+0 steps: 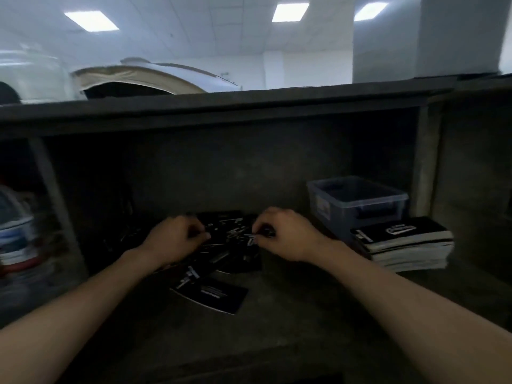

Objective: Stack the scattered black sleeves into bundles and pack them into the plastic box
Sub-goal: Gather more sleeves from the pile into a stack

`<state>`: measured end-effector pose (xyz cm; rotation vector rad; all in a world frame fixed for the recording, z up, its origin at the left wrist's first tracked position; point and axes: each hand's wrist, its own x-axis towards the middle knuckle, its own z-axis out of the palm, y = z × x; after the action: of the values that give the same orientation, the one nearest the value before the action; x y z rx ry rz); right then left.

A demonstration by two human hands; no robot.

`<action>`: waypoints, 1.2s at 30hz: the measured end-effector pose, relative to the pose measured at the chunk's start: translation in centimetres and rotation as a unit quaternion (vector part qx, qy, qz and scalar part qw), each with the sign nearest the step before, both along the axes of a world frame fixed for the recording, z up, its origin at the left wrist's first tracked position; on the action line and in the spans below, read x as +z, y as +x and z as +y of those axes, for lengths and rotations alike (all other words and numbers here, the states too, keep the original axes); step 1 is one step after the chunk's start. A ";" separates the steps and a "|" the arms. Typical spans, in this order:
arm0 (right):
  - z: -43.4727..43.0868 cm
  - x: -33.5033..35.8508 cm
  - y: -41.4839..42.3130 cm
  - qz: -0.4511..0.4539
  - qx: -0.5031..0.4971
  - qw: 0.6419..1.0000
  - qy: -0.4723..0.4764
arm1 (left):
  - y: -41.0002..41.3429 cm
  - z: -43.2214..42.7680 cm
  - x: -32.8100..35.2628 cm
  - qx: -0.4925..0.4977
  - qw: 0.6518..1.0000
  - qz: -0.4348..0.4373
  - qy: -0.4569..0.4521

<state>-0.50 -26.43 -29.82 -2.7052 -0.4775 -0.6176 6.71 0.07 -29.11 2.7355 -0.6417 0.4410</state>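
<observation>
Scattered black sleeves point(230, 245) with white print lie in a loose pile at the back of a dark shelf bay. One sleeve point(213, 296) lies apart, nearer to me. My left hand point(174, 239) rests on the pile's left side with its fingers curled and pinched on a sleeve edge. My right hand point(285, 234) is on the pile's right side, fingertips pinched on another sleeve. A stacked bundle of sleeves point(404, 245) sits at the right. Behind it stands the translucent plastic box point(357, 203), open at the top; its contents are too dim to tell.
The dark shelf point(277, 328) has a back wall and a low top board point(221, 106) overhead. Upright dividers point(52, 195) close the bay left and right. Blurred objects point(16, 239) fill the left bay.
</observation>
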 end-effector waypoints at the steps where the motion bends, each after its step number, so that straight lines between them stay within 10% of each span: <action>1: 1.3 -0.4 1.8 0.051 0.018 0.999 0.001 | 0.3 2.1 -0.2 0.021 0.999 0.029 0.027; 6: 6.0 -1.9 8.1 0.204 0.023 0.979 0.017 | 0.6 5.7 -2.8 0.062 0.961 0.237 0.125; 13: 5.3 -3.0 10.8 0.140 -0.011 0.990 0.015 | 1.9 1.3 -2.2 0.049 0.976 0.135 0.167; 18: 2.3 -2.8 10.5 0.116 -0.010 0.992 0.043 | 4.7 1.9 -2.2 0.006 0.999 0.021 0.028; 36: 4.2 -0.2 8.0 -0.041 0.115 0.979 0.161 | 3.0 3.2 -2.5 -0.163 0.963 0.030 -0.212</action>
<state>7.50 -22.28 -30.01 -2.2873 -0.6396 -0.6786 9.75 3.26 -31.61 2.1827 -0.8509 0.3636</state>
